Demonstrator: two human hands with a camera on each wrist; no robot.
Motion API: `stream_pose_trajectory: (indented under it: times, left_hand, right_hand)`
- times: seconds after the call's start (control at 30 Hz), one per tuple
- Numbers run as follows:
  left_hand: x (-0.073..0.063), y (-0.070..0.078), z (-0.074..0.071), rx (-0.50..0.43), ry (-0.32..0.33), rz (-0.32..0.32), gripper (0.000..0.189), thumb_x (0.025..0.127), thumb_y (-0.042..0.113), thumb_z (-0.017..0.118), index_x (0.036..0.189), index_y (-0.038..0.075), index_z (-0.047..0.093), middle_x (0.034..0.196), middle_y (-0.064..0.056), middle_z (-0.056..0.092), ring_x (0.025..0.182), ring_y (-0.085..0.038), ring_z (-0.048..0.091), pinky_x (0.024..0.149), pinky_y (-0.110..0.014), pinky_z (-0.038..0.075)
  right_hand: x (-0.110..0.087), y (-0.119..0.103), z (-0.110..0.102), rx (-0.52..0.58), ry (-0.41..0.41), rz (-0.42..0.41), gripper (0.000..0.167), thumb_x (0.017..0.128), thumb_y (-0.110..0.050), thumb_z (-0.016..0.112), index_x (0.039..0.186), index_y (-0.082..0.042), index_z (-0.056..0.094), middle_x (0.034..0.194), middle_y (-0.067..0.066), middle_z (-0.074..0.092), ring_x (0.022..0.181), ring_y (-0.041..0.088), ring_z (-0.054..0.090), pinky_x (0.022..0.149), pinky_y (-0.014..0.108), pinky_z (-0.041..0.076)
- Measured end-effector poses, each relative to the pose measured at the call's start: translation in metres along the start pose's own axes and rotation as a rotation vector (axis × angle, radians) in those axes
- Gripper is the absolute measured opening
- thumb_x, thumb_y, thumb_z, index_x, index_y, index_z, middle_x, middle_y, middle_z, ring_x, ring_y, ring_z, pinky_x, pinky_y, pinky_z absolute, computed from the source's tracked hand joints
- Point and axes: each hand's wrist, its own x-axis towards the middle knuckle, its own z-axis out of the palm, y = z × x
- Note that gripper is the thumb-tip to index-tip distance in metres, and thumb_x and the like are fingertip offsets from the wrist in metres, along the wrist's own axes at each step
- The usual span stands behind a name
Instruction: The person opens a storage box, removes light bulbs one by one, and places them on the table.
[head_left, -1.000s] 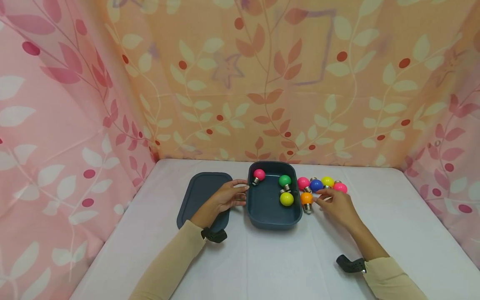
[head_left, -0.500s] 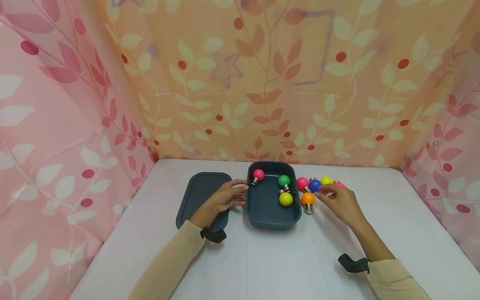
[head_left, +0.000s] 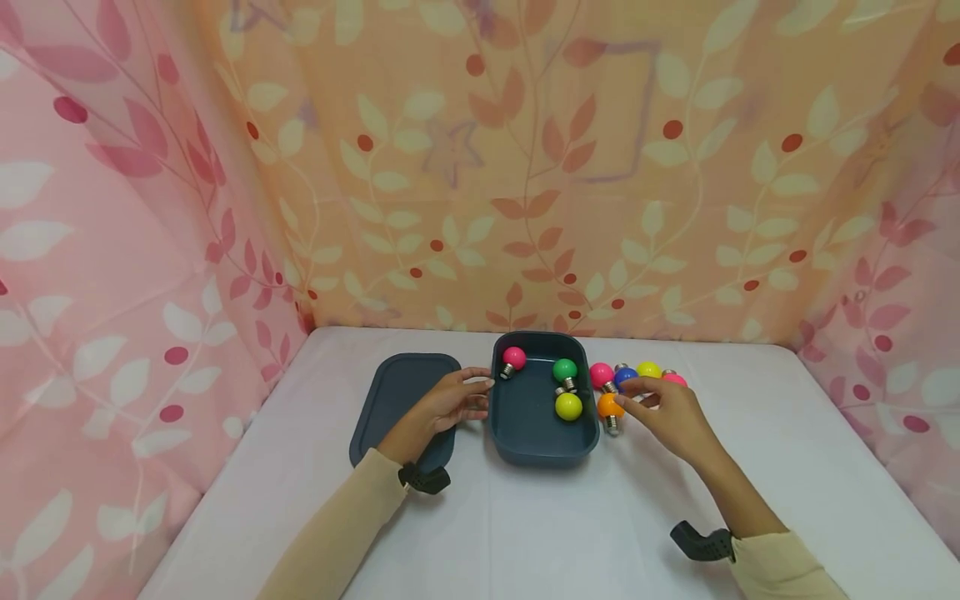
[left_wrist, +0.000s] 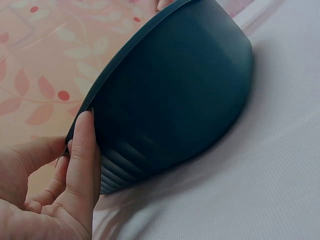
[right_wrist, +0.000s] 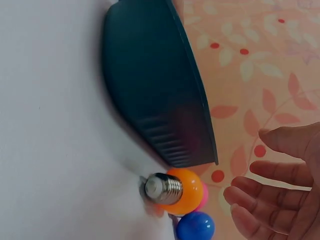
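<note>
My left hand (head_left: 453,400) is at the left side of a dark blue-grey box (head_left: 536,450); in the left wrist view its thumb and fingers meet at the rim, pinching it. A pink bulb (head_left: 514,358), a green bulb (head_left: 565,370) and a yellow bulb (head_left: 568,407) lie inside. My right hand (head_left: 667,412) hovers over bulbs right of the box, fingertips near an orange bulb (head_left: 611,406). In the right wrist view this hand (right_wrist: 280,185) holds nothing, its fingers spread apart, beside the orange bulb (right_wrist: 189,192) and a blue bulb (right_wrist: 195,227).
A matching flat lid (head_left: 405,392) lies left of the box, partly under my left forearm. Behind my right hand are another pink bulb (head_left: 602,375), a yellow bulb (head_left: 649,369) and a further pink one (head_left: 675,379). White cloth (head_left: 555,533) covers the table; patterned curtains surround it.
My right hand has shifted slightly left over the bulbs, now overlapping the blue one more. The head view has tilted a little. The left hand stays at the box.
</note>
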Motion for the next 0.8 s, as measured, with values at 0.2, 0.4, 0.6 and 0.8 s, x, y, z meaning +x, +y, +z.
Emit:
stream_pose_trajectory:
  times: [0.2, 0.4, 0.6, 0.8]
  left_hand:
    - [-0.001, -0.002, -0.001, -0.005, 0.007, -0.002, 0.038, 0.1, 0.008, 0.064, 0.137, 0.005, 0.053, 0.094, -0.006, 0.064, 0.068, -0.012, 0.064, 0.06, -0.027, 0.06]
    - [-0.002, -0.002, -0.001, -0.005, 0.004, -0.004, 0.038, 0.101, 0.008, 0.063, 0.137, 0.005, 0.052, 0.087, -0.005, 0.064, 0.066, -0.011, 0.064, 0.059, -0.027, 0.06]
    - [0.001, -0.001, 0.0, -0.001, 0.0, -0.006, 0.037, 0.101, 0.008, 0.064, 0.136, 0.005, 0.053, 0.079, -0.004, 0.063, 0.065, -0.011, 0.064, 0.06, -0.027, 0.06]
    - [0.002, -0.001, -0.001, 0.0, 0.015, -0.009, 0.037, 0.1, 0.008, 0.064, 0.136, 0.006, 0.054, 0.08, -0.003, 0.063, 0.065, -0.011, 0.064, 0.061, -0.028, 0.06]
  right_hand:
    - [-0.008, -0.01, 0.002, 0.044, -0.029, -0.001, 0.042, 0.095, -0.035, 0.073, 0.124, -0.003, 0.07, 0.115, 0.013, 0.072, 0.098, 0.03, 0.066, 0.071, 0.035, 0.062]
    - [-0.014, -0.023, 0.003, 0.096, -0.083, -0.029, 0.039, 0.094, -0.031, 0.075, 0.123, -0.006, 0.071, 0.112, 0.008, 0.073, 0.097, 0.027, 0.066, 0.069, 0.031, 0.061]
    - [-0.019, -0.035, 0.005, 0.119, -0.108, -0.063, 0.041, 0.093, -0.033, 0.076, 0.124, -0.007, 0.071, 0.112, 0.008, 0.073, 0.094, 0.024, 0.068, 0.067, 0.029, 0.061]
    - [-0.016, -0.045, 0.012, 0.08, -0.113, -0.145, 0.04, 0.091, -0.031, 0.078, 0.123, -0.007, 0.071, 0.114, 0.012, 0.073, 0.093, 0.024, 0.068, 0.068, 0.028, 0.061]
